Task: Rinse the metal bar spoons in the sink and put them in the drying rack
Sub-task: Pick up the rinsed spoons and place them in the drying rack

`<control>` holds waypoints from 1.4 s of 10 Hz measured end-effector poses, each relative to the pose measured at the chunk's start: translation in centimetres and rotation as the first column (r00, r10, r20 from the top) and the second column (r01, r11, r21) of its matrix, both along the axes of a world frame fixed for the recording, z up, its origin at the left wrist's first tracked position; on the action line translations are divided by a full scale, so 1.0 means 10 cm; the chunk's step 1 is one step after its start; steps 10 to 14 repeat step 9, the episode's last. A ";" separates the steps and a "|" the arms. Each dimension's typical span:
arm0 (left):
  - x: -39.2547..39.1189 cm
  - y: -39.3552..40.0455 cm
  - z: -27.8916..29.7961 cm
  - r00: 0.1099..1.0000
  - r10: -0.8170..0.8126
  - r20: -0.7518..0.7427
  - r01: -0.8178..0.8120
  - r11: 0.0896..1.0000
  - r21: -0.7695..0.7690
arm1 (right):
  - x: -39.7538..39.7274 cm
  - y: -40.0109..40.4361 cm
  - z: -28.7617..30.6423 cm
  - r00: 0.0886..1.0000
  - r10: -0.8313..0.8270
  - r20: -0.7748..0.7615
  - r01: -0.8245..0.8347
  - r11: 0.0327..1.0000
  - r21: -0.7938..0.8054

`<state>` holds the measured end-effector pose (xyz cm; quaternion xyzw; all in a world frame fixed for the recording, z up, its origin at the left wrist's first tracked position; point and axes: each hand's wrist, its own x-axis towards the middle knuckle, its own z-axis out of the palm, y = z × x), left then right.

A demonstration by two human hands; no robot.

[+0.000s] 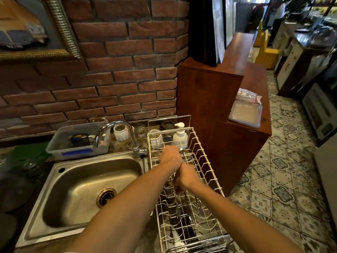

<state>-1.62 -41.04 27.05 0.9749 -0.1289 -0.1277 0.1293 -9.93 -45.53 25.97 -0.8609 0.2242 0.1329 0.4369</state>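
Two bare forearms reach over white wire drying rack (206,167) beside stainless steel sink (76,181); left hand (170,155) grip unclear, near far end; right hand (186,177) fist-closed around thin metal bar spoons (185,199) hanging into rack

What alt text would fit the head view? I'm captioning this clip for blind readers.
Two bare hands, left hand and right hand, reach over a white wire drying rack beside an empty stainless steel sink; thin metal utensils lie in the rack. A chrome curved faucet and white pump bottle stand before a red brick wall.
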 end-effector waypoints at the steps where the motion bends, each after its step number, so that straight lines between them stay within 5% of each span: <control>1: 0.02 0.00 0.02 1.000 -0.015 -0.014 0.015 1.000 -0.005 | 0.02 0.01 0.00 1.000 0.011 -0.005 -0.011 1.000 -0.029; 8: -0.04 0.11 0.09 0.997 -0.077 -0.017 0.078 0.996 0.044 | -0.10 0.06 0.12 0.998 0.058 -0.015 -0.059 0.995 -0.082; 9: -0.01 0.12 0.23 0.997 -0.074 -0.009 0.073 0.994 -0.078 | -0.09 0.01 0.17 0.997 0.068 -0.037 -0.072 0.992 -0.101; 14: -0.01 0.12 0.23 0.997 -0.074 -0.009 0.073 0.994 -0.078 | -0.09 0.01 0.17 0.997 0.068 -0.037 -0.072 0.992 -0.101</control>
